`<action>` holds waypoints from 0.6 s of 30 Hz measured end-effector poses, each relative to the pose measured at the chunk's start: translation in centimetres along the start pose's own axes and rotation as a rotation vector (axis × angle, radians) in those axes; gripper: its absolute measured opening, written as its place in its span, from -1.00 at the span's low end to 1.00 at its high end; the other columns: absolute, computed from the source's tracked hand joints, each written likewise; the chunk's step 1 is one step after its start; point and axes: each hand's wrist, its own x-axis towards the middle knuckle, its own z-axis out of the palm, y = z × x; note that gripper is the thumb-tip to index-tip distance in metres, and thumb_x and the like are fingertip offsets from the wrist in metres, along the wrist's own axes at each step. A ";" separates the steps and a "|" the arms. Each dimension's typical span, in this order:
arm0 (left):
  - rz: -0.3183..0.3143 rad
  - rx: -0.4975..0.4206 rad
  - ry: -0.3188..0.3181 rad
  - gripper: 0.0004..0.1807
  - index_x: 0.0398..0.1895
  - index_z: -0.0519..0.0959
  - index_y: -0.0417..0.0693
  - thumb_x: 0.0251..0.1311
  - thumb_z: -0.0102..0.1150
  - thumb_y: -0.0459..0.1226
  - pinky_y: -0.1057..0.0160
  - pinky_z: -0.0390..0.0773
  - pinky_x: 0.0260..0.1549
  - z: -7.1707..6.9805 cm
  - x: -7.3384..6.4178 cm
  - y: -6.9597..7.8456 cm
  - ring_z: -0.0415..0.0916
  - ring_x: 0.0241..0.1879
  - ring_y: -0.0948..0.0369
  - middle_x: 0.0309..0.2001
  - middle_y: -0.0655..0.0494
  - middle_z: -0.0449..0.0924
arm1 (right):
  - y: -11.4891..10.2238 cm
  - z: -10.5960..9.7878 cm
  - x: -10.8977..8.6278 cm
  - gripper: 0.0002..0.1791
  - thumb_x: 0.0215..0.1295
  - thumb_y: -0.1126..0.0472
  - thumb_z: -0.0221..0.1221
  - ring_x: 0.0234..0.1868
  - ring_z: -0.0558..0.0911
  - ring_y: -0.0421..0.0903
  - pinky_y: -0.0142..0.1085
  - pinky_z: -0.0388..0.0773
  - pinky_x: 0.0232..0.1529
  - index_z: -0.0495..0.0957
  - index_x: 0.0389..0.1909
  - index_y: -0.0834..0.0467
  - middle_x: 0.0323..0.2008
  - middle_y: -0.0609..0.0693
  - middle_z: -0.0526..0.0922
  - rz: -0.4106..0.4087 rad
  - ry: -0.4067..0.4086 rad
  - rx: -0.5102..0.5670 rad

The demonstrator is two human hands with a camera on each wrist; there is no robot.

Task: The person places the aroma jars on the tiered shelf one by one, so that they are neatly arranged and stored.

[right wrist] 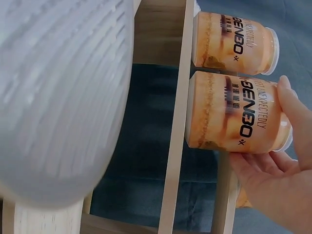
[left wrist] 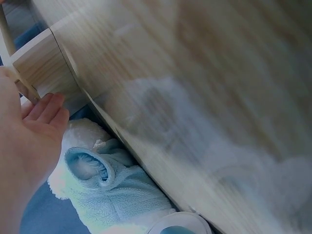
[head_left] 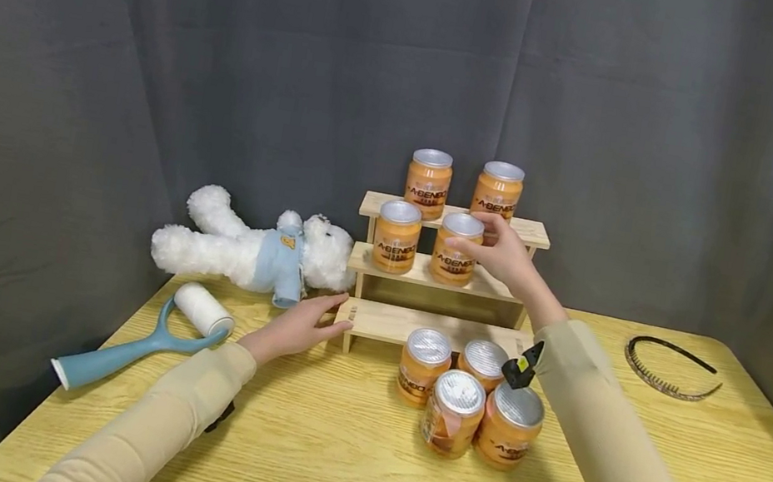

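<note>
In the head view, my right hand (head_left: pixel 502 253) grips an orange can with a silver lid (head_left: pixel 453 264), which stands at the right of the wooden rack's middle step. Thumb and fingers hold its sides near the top in the right wrist view, and its base meets the step. Beside it on the same step is another can (head_left: pixel 394 249). Two more, a left can (head_left: pixel 428 184) and a right can (head_left: pixel 496 191), occupy the top step. My left hand (head_left: pixel 300 327) touches the left end of the bottom step (head_left: pixel 411 325), fingers loosely extended.
Several orange cans (head_left: pixel 454 412) cluster on the table (head_left: pixel 322 458) before the rack, under my right forearm. A white plush bear in blue (head_left: pixel 277 257) lies left of the rack. A lint roller (head_left: pixel 134 349) is at the left edge, a headband (head_left: pixel 668 378) far right.
</note>
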 end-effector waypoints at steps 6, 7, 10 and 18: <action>0.003 0.000 -0.004 -0.20 0.45 0.09 -0.09 0.30 -0.07 0.16 -0.03 0.33 0.26 0.0 0.1 0.0 0.26 0.31 -0.02 0.39 -0.08 0.19 | -0.1 0.0 0.0 -0.20 0.18 0.01 0.28 0.21 0.40 0.11 -0.07 0.46 0.15 0.14 0.36 0.17 0.21 0.21 0.37 0.000 -0.017 0.015; 0.001 -0.001 -0.006 -0.20 0.45 0.09 -0.09 0.30 -0.08 0.16 -0.03 0.33 0.26 0.1 0.1 0.0 0.26 0.31 -0.02 0.39 -0.08 0.19 | -0.2 0.1 0.0 -0.19 0.19 0.01 0.27 0.22 0.40 0.12 -0.06 0.45 0.16 0.12 0.37 0.18 0.22 0.22 0.36 0.000 -0.018 0.013; -0.001 -0.004 -0.003 -0.20 0.45 0.08 -0.09 0.30 -0.08 0.16 -0.03 0.33 0.26 0.0 0.1 0.0 0.26 0.31 -0.02 0.39 -0.07 0.19 | -0.3 0.1 0.0 -0.15 0.19 0.00 0.27 0.24 0.38 0.13 -0.04 0.44 0.18 0.08 0.40 0.17 0.25 0.23 0.34 0.006 -0.015 0.004; 0.005 0.002 -0.005 -0.20 0.45 0.08 -0.11 0.30 -0.08 0.16 -0.03 0.32 0.26 0.1 0.2 0.0 0.26 0.31 -0.01 0.40 -0.07 0.18 | -0.4 0.2 -0.1 -0.11 0.14 -0.08 0.29 0.19 0.40 0.10 -0.07 0.47 0.14 0.11 0.40 0.16 0.22 0.19 0.36 0.022 0.008 -0.017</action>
